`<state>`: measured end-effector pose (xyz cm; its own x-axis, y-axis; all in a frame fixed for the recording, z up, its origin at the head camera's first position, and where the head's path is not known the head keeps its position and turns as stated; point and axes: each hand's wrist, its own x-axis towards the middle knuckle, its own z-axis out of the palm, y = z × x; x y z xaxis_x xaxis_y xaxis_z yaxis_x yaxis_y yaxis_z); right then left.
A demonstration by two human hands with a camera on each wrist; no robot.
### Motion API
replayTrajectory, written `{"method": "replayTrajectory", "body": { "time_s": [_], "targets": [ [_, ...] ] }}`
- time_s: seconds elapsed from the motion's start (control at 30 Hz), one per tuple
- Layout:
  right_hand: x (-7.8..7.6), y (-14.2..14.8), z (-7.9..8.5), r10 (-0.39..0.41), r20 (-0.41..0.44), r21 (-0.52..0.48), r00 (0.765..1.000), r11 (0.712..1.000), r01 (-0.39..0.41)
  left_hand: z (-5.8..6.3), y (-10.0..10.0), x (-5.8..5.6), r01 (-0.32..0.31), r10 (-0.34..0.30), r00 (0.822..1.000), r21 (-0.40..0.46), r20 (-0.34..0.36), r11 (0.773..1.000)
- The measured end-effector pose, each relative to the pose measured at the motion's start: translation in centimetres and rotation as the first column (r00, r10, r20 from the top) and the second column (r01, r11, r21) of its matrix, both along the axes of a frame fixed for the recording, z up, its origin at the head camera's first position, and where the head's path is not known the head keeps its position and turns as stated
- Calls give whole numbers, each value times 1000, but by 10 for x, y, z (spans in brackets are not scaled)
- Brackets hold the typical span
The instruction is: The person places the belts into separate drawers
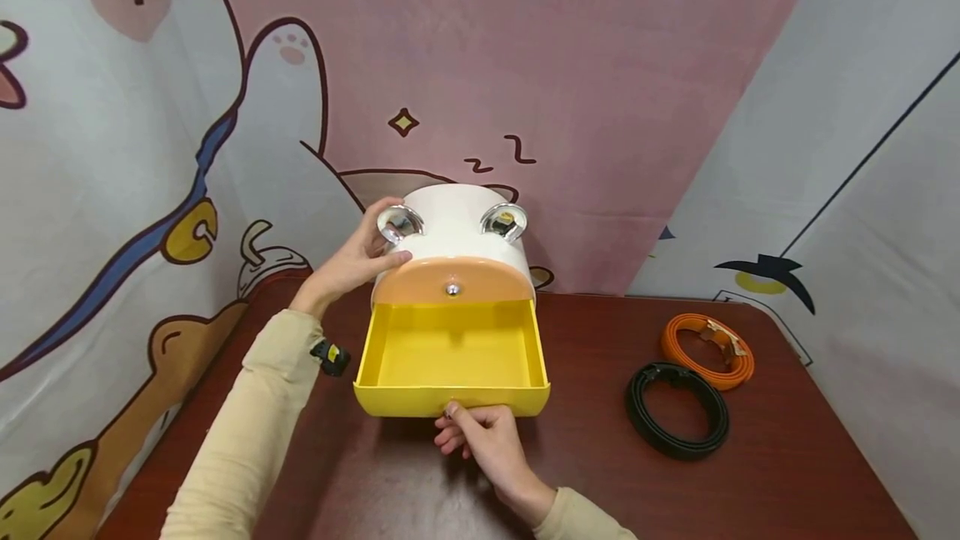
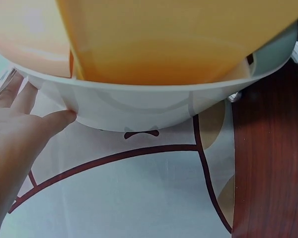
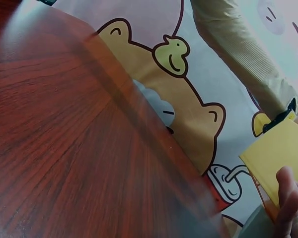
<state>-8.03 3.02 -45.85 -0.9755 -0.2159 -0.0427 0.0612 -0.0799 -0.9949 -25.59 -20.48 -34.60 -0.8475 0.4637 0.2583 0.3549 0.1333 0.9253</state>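
A white, rounded desktop drawer box (image 1: pixel 456 219) with two silver, eye-like rings stands at the back of the table. Its upper peach drawer (image 1: pixel 420 280), with a small silver knob (image 1: pixel 452 290), is closed. Below it, the yellow drawer (image 1: pixel 453 400) is pulled out, showing its bare bottom. My left hand (image 1: pixel 358 255) rests on the box's left side beside the silver ring, thumb laid along the front; in the left wrist view the thumb (image 2: pixel 59 121) touches the white shell. My right hand (image 1: pixel 487 444) pinches the middle of the yellow drawer's front, its fingers mostly covering the knob there.
To the right on the dark red table (image 1: pixel 600 473) lie a coiled orange belt (image 1: pixel 678 344) and a coiled black belt (image 1: pixel 637 411), close together. A cartoon-printed cloth (image 1: pixel 570 107) hangs behind the table and at both sides.
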Motion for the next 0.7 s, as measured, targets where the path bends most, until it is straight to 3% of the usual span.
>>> {"method": "replayTrajectory", "body": {
  "time_s": [0.37, 0.53, 0.7],
  "targets": [
    [0, 2, 0, 57, -12, 15, 998, 998, -57, 0, 0, -3, 5, -5, 1000, -4, 5, 1000],
    [-3, 9, -2, 161, -35, 26, 986, 987, -160, 0, 0, -3, 5, -5, 1000, 3, 14, 1000],
    [-5, 21, -3, 279, -59, 68, 959, 959, -275, -1, 0, -2, 6, -6, 1000, 6, 4, 1000]
  ]
}}
